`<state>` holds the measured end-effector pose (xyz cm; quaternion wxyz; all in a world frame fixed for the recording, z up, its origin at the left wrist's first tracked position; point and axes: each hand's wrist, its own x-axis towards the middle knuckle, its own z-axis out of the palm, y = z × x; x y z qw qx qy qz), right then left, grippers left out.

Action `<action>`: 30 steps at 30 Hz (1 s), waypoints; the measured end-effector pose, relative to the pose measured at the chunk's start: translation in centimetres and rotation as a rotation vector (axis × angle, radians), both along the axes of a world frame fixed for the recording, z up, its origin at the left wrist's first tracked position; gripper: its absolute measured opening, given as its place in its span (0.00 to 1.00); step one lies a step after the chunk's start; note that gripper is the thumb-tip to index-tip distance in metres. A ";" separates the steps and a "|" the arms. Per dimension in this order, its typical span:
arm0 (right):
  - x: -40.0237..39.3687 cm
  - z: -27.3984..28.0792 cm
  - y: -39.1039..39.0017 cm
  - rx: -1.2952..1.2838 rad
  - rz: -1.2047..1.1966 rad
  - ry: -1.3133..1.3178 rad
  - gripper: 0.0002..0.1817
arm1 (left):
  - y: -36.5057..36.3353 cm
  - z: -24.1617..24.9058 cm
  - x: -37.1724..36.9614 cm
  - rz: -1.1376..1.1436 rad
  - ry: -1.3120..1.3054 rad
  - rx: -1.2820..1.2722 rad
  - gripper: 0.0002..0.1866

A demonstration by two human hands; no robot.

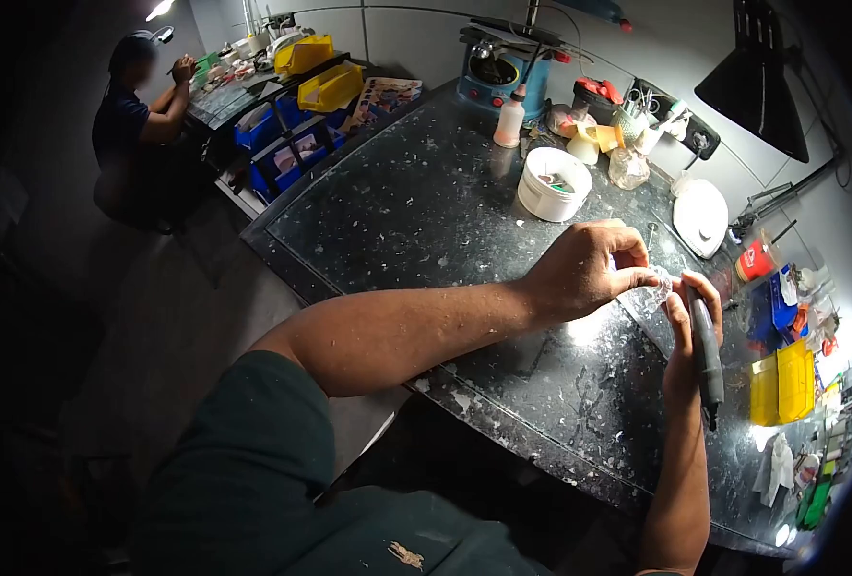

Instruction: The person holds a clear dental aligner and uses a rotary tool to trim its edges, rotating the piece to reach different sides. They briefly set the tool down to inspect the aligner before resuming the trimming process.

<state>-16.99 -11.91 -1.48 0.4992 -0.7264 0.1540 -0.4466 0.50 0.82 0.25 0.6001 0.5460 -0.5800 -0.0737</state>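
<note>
Between my two hands, over the dark speckled bench, is a small clear, transparent piece (660, 280). My left hand (606, 264) pinches its left side between thumb and fingertips. A dark, pen-shaped handpiece (705, 346) lies in my right hand (687, 312), with its upper end near the clear piece and its lower end pointing down toward my wrist. The right fingertips are close to the piece; whether they touch it is too small to tell. Bright light falls on the bench just below the piece.
A white tub (555, 184), a bottle with pinkish liquid (509, 120) and a blue machine (505, 72) stand beyond my hands. A black lamp (757, 86) overhangs the right side, above yellow bins (783, 384). Another person (138, 115) sits at a bench, far left.
</note>
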 end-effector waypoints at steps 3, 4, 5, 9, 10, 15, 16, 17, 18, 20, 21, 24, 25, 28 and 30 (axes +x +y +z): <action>-0.3 0.4 0.3 0.037 -0.011 0.014 0.16 | 0.1 0.1 0.1 0.017 -0.010 0.000 0.12; -0.3 0.4 0.4 0.054 -0.016 0.015 0.16 | 0.1 0.1 0.0 0.017 -0.013 0.001 0.13; -0.4 0.1 -0.1 0.033 -0.003 0.006 0.16 | 0.1 0.0 0.0 0.015 -0.015 0.002 0.13; -0.4 0.0 0.1 0.097 0.043 0.006 0.16 | -0.1 -0.1 -0.1 0.017 -0.003 -0.009 0.14; -0.4 0.0 0.2 0.120 0.074 0.011 0.16 | -0.2 -0.2 -0.1 0.016 -0.003 -0.009 0.14; -0.2 -0.1 0.5 0.111 0.084 0.006 0.18 | -0.3 -0.4 0.0 0.015 -0.026 0.019 0.15; -0.1 -0.2 0.5 0.107 0.082 0.007 0.18 | -0.3 -0.4 0.0 0.015 -0.026 0.020 0.15; -0.1 -0.2 0.5 0.103 0.081 0.009 0.19 | -0.2 -0.3 0.0 0.019 -0.032 0.028 0.16; -0.1 -0.3 0.5 0.104 0.082 0.009 0.19 | -0.2 -0.3 0.0 0.022 -0.038 0.037 0.16; -0.1 -0.3 0.4 0.099 0.081 0.012 0.18 | -0.3 -0.4 0.0 0.017 -0.032 0.037 0.16; -0.1 -0.2 0.4 0.100 0.081 0.012 0.18 | -0.4 -0.5 0.1 0.012 -0.025 0.036 0.17; -0.1 0.0 0.7 0.108 0.081 0.017 0.18 | -0.5 -0.6 0.2 0.012 -0.030 0.036 0.17; -0.1 0.0 0.7 0.105 0.079 0.020 0.17 | -0.5 -0.6 0.2 0.012 -0.029 0.037 0.17; 0.0 -0.1 0.7 0.100 0.075 0.025 0.17 | -0.3 -0.5 0.2 -0.003 -0.002 0.077 0.18; 0.0 -0.2 0.6 0.097 0.074 0.026 0.17 | -0.6 -0.8 0.2 0.014 -0.021 0.050 0.18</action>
